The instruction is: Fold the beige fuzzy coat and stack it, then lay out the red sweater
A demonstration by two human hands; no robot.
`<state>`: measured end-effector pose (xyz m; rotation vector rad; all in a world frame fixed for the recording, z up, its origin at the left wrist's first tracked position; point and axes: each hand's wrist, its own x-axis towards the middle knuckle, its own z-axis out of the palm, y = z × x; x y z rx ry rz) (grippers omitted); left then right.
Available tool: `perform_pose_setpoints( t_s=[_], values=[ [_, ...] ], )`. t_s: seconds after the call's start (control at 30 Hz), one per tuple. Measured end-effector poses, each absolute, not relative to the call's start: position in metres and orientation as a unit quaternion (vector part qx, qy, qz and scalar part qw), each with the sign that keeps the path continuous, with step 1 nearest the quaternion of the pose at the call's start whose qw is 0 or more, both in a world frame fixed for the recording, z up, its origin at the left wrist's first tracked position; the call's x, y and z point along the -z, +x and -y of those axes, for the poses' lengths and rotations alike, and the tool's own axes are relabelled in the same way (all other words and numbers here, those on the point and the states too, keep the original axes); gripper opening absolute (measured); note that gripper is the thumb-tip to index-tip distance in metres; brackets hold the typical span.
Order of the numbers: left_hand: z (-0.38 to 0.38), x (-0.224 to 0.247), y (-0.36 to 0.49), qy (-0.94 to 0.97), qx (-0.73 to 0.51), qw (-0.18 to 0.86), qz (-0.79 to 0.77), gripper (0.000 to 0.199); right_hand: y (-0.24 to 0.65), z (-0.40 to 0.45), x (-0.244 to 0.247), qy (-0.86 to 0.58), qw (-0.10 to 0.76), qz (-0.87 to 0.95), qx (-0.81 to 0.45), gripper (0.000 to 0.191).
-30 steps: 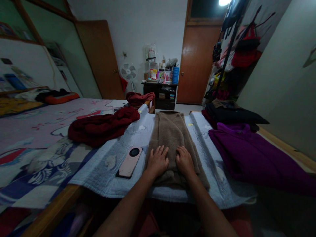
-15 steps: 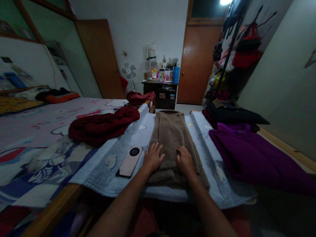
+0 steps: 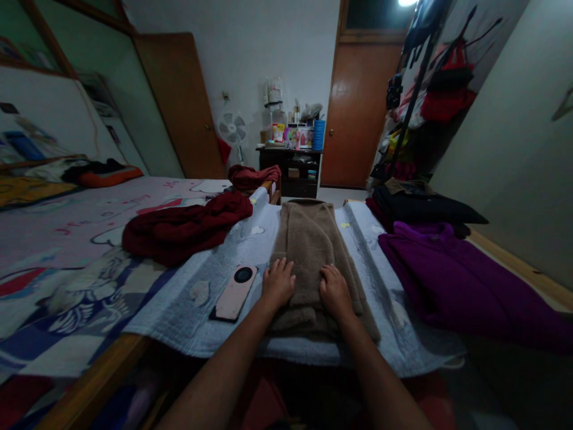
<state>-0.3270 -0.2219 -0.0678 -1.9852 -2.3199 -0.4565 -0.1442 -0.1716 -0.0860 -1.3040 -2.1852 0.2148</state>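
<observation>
On pale cloth (image 3: 179, 319), brown garment (image 3: 310, 239) is stretching lengthwise forward under left hand (image 3: 278, 284), fingers slightly parted, and right hand (image 3: 335, 290), fingers close together

"Can the left hand (image 3: 278, 283) go left?"
"Only a little. The phone (image 3: 236, 292) lies just beside it."
"And the right hand (image 3: 336, 291) go right?"
"There's a strip of cloth (image 3: 378, 269), then the purple top (image 3: 456, 280) blocks it."
</observation>
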Motion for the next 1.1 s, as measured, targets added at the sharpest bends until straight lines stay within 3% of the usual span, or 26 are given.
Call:
perform_pose_setpoints(
  t_s=[0.23,0.4,0.57,1.1],
  values=[
    [0.209,0.041,-0.302,-0.663,0.193,0.014,0.723,0.04,-0.144,0.173,0.087,-0.492,0.291,0.816,-0.081,0.038],
    [0.202,0.058,-0.29,-0.662,0.199,-0.019,0.723,0.043,-0.144,0.172,0.089,-0.488,0.295,0.818,-0.075,0.039],
    [0.202,0.076,-0.289,-0.664,0.197,0.018,0.721,0.047,-0.144,0.171,0.09,-0.49,0.291,0.819,-0.076,0.039],
    [0.206,0.073,-0.284,-0.666,0.171,0.028,0.726,0.046,-0.145,0.171,0.089,-0.494,0.279,0.82,-0.075,0.043]
  ],
)
